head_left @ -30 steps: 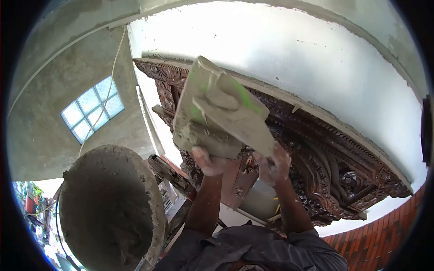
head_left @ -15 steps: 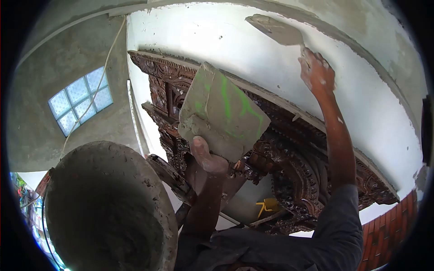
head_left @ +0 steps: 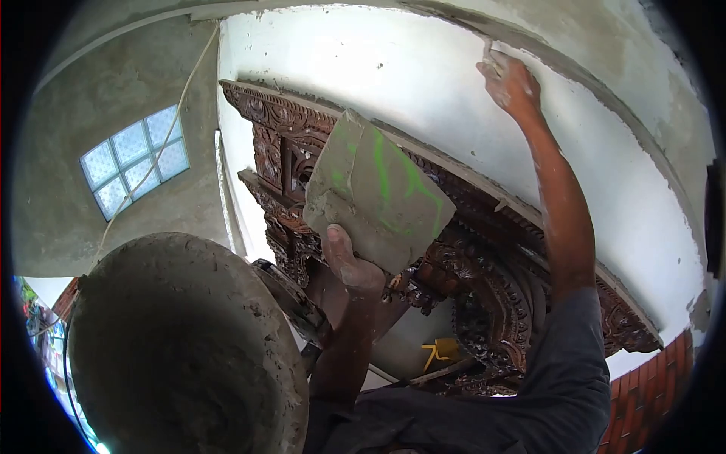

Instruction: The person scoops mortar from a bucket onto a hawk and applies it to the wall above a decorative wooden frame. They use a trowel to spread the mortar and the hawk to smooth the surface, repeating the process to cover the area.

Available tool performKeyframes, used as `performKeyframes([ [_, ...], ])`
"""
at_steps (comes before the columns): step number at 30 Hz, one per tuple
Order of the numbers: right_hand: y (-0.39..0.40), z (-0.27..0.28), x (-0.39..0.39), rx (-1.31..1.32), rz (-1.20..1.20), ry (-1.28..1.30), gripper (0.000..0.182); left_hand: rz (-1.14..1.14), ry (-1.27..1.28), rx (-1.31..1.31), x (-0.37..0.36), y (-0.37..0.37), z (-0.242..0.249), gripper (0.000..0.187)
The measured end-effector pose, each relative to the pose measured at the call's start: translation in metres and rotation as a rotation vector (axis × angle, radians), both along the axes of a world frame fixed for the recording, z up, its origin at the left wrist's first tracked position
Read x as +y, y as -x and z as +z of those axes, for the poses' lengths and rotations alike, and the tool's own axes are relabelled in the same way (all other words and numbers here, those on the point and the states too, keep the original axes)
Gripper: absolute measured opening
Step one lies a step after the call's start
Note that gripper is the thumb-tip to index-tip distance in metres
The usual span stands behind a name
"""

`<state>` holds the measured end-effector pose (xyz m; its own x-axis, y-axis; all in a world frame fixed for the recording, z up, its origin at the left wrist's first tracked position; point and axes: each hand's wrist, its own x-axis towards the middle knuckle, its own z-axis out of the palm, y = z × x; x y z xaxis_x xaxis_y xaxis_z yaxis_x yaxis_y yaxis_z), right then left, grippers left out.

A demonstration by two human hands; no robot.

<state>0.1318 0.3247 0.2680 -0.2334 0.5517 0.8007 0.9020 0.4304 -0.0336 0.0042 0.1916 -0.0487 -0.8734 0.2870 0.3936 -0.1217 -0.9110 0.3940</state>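
Note:
My left hand (head_left: 352,261) holds a flat board (head_left: 386,189) from below, its thumb on the lower edge. Grey mortar coats the board, with green marks showing through and a thicker ridge near the thumb. At the upper right, my right hand (head_left: 513,82) is closed round the handle of a trowel (head_left: 488,47). The trowel is seen nearly edge-on, its blade hard to make out against the grey band above the white wall (head_left: 423,83).
A mortar-smeared bucket (head_left: 189,340) stands at the lower left. Dark carved woodwork (head_left: 295,125) runs diagonally below the white wall. A cable (head_left: 162,144) hangs past a glass-block window (head_left: 136,163). Red bricks (head_left: 650,393) show at the lower right.
My right hand has moved up and slightly left with the trowel, whose blade has turned from showing its broad face to nearly edge-on. My left hand and the board have barely shifted.

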Motion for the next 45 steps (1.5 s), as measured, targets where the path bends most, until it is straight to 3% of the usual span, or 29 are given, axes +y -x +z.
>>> performKeyframes([
  [2,-0.020,-0.010,0.008,0.023,0.000,-0.068,0.047,-0.062,-0.029,-0.030,-0.008,-0.001,0.008,0.059],
  [4,-0.047,-0.025,0.007,0.021,0.083,-0.150,0.047,-0.382,-0.143,-0.236,-0.025,-0.001,0.025,0.057],
  [8,-0.050,-0.034,0.002,-0.140,-0.024,-0.180,0.045,0.150,0.020,0.356,-0.016,0.002,0.010,0.054],
  [11,-0.014,-0.020,0.002,-0.182,-0.162,0.023,0.043,0.254,-0.075,0.429,-0.010,0.003,0.016,0.052],
  [14,0.016,-0.005,0.028,-0.199,-0.090,-0.075,0.041,0.094,-0.176,0.188,0.003,-0.003,0.003,0.053],
  [19,0.049,0.011,0.021,-0.162,-0.065,0.012,0.042,-0.262,0.062,-0.386,-0.026,-0.003,0.045,0.061],
  [22,0.041,0.000,0.007,-0.077,-0.067,0.003,0.044,-0.252,-0.064,-0.315,0.001,0.010,-0.004,0.052],
  [24,0.017,-0.007,0.002,-0.073,-0.031,-0.076,0.046,-0.070,0.118,-0.093,-0.007,-0.002,0.001,0.052],
  [26,-0.006,-0.020,0.005,-0.062,0.012,-0.166,0.048,-0.107,0.110,-0.095,-0.012,-0.003,0.010,0.053],
  [28,-0.013,-0.031,0.006,-0.083,-0.021,-0.160,0.050,-0.365,-0.085,-0.318,-0.017,0.000,0.019,0.054],
  [31,0.004,-0.025,0.018,-0.113,0.029,-0.107,0.048,-0.238,0.081,-0.131,-0.029,-0.007,0.041,0.053],
  [34,0.024,-0.001,0.032,-0.105,0.090,-0.086,0.045,-0.365,-0.002,-0.223,-0.031,-0.002,0.052,0.055],
  [38,0.001,-0.002,0.057,-0.025,0.337,-0.061,0.046,-0.198,-0.078,-0.061,-0.019,-0.002,0.027,0.057],
  [41,-0.027,-0.008,0.061,0.066,0.453,-0.093,0.047,-0.187,0.018,-0.169,-0.009,-0.001,0.020,0.058],
  [43,-0.049,-0.005,0.058,0.066,0.437,-0.124,0.048,-0.330,0.083,-0.268,-0.019,0.003,0.032,0.057],
  [45,-0.073,-0.002,0.056,0.072,0.438,-0.130,0.048,-0.239,0.175,-0.289,-0.028,-0.005,0.052,0.055],
])
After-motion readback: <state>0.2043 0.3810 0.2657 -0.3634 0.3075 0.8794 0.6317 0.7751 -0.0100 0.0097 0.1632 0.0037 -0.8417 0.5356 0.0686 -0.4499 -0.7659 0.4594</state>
